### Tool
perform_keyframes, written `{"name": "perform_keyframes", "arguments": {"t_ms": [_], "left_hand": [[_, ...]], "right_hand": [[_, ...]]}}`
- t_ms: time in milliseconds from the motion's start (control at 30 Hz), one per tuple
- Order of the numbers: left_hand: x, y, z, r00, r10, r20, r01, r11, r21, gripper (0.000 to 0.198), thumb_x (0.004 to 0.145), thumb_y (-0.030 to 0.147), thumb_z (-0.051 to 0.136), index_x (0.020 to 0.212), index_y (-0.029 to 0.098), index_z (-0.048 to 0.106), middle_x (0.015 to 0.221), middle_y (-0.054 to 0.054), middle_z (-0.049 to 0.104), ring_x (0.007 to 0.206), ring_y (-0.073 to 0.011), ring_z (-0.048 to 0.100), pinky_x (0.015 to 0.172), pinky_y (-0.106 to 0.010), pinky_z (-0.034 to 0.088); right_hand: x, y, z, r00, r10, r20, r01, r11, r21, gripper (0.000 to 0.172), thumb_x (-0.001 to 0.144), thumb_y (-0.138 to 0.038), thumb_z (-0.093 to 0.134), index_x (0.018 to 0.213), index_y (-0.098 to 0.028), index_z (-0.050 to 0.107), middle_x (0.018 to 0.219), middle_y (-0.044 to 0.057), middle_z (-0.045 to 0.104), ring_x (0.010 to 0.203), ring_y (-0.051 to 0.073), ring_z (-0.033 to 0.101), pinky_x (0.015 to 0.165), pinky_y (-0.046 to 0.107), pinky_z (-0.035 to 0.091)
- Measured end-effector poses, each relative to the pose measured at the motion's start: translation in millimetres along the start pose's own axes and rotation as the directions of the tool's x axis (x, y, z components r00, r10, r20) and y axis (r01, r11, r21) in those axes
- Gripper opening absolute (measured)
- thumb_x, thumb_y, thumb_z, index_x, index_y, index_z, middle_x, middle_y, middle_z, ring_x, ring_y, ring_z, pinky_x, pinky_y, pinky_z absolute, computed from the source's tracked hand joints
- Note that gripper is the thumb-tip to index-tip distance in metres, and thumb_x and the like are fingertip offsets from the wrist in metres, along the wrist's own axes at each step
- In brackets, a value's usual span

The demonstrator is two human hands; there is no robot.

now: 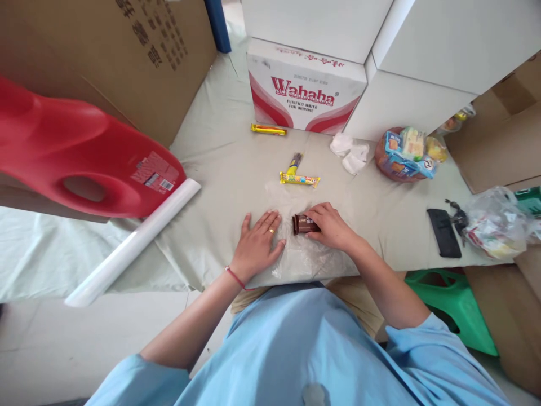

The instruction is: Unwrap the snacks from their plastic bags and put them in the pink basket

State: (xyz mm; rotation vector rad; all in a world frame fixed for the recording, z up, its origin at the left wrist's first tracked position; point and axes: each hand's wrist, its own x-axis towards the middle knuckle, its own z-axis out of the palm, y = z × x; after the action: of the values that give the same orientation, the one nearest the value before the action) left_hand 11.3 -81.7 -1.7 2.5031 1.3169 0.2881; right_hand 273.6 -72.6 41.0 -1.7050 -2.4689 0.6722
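My right hand [328, 225] is closed over a brown wrapped snack bar [302, 224], whose left end sticks out past my fingers. Under it spreads a thin clear plastic sheet [296, 260] on the cloth. To the left, my left hand [258, 242] lies flat, fingers stretched out, at the sheet's left side; it holds nothing. Beyond my hands are a yellow snack stick [300, 179] lying crosswise and a yellow and dark wrapped stick [295, 163] just behind it. Farther back, a red and yellow wrapped stick [269, 129] rests near the Wahaha carton.
A Wahaha carton [304, 90] stands at the back. Leftward are a red detergent jug [93, 152] and a white plastic-film roll [135, 242]. Crumpled white tissues [350, 152], a snack-filled bowl [382, 158], a black phone [443, 232] and a plastic bag [496, 223] lie to the right.
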Motion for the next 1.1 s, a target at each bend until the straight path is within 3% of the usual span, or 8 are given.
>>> {"name": "perform_keyframes", "arguments": {"t_ms": [267, 367, 500, 633, 767, 867, 1000, 1100], "left_hand": [[0, -2, 0.4, 1.000, 0.007, 0.008, -0.007, 1.000, -0.003, 0.066, 0.103, 0.044, 0.049, 0.164, 0.020, 0.041, 0.169, -0.015, 0.043, 0.157, -0.0341, 0.041, 0.131, -0.067, 0.011], [-2, -6, -0.3, 1.000, 0.024, 0.011, -0.024, 1.000, -0.013, 0.064, 0.104, 0.044, 0.047, 0.164, 0.023, 0.040, 0.173, -0.016, 0.035, 0.157, -0.0334, 0.040, 0.130, -0.067, 0.013], [-8, -24, -5.3, 0.992, 0.106, 0.068, -0.102, 0.993, -0.054, 0.055, 0.108, 0.043, 0.040, 0.161, 0.029, 0.046, 0.175, -0.012, 0.033, 0.159, -0.0315, 0.038, 0.130, -0.067, 0.012], [-16, -49, -14.4, 0.950, 0.268, 0.163, -0.243, 0.958, -0.155, 0.060, 0.104, 0.051, 0.046, 0.162, 0.032, 0.046, 0.174, -0.011, 0.035, 0.160, -0.0340, 0.036, 0.130, -0.067, 0.005], [-20, -58, -19.1, 0.924, 0.336, 0.179, -0.294, 0.928, -0.227, 0.064, 0.098, 0.054, 0.057, 0.159, 0.035, 0.049, 0.177, -0.011, 0.027, 0.161, -0.0378, 0.030, 0.129, -0.069, 0.007], [-18, -52, -16.8, 0.943, 0.297, 0.150, -0.260, 0.939, -0.224, 0.045, 0.097, 0.053, 0.063, 0.137, 0.034, 0.070, 0.174, -0.009, 0.036, 0.160, -0.0376, 0.032, 0.130, -0.068, 0.007], [-8, -42, -13.6, 0.980, 0.182, 0.084, -0.152, 0.949, -0.274, 0.029, 0.102, 0.046, 0.057, 0.096, 0.026, 0.077, 0.155, -0.008, 0.061, 0.158, -0.0328, 0.038, 0.130, -0.066, 0.014], [4, -42, -15.5, 0.995, 0.087, 0.044, -0.062, 0.914, -0.400, 0.029, 0.104, 0.044, 0.050, 0.099, 0.025, 0.072, 0.137, -0.008, 0.073, 0.152, -0.0283, 0.047, 0.131, -0.062, 0.020]], "right_hand": [[0, -2, 3, 1.000, 0.019, 0.010, -0.019, 0.999, -0.050, 0.050, 0.088, -0.025, 0.074, 0.137, -0.019, 0.065, 0.134, 0.016, 0.065, 0.128, 0.036, 0.050, 0.104, 0.053, 0.047], [-10, 5, 2, 0.997, -0.007, -0.080, 0.007, 1.000, 0.006, 0.060, 0.089, -0.032, 0.077, 0.146, -0.019, 0.059, 0.145, 0.018, 0.059, 0.134, 0.038, 0.048, 0.110, 0.058, 0.045], [-61, 23, -2, 0.959, -0.101, -0.265, 0.147, 0.976, 0.160, 0.063, 0.099, -0.044, 0.070, 0.155, -0.025, 0.050, 0.150, 0.017, 0.055, 0.139, 0.034, 0.049, 0.117, 0.056, 0.045], [-131, 38, 20, 0.954, -0.117, -0.276, 0.182, 0.958, 0.222, 0.073, 0.094, -0.050, 0.075, 0.159, -0.033, 0.047, 0.155, 0.014, 0.053, 0.144, 0.034, 0.048, 0.119, 0.058, 0.046], [-164, 47, 61, 0.942, -0.054, -0.332, 0.117, 0.978, 0.173, 0.039, 0.099, -0.037, 0.072, 0.137, -0.033, 0.069, 0.152, 0.012, 0.058, 0.143, 0.034, 0.050, 0.115, 0.061, 0.049], [-159, 51, 72, 0.935, -0.080, -0.345, 0.154, 0.969, 0.193, 0.019, 0.100, -0.030, 0.068, 0.115, -0.033, 0.079, 0.142, 0.010, 0.067, 0.140, 0.033, 0.053, 0.113, 0.060, 0.050], [-138, 56, 41, 0.928, -0.118, -0.354, 0.252, 0.899, 0.359, 0.017, 0.103, -0.030, 0.063, 0.106, -0.032, 0.080, 0.120, 0.009, 0.076, 0.128, 0.028, 0.062, 0.106, 0.052, 0.055], [-116, 59, 3, 0.947, -0.055, -0.316, 0.211, 0.849, 0.485, 0.019, 0.104, -0.037, 0.061, 0.106, -0.029, 0.078, 0.112, 0.009, 0.076, 0.111, 0.024, 0.069, 0.098, 0.043, 0.057]]}}
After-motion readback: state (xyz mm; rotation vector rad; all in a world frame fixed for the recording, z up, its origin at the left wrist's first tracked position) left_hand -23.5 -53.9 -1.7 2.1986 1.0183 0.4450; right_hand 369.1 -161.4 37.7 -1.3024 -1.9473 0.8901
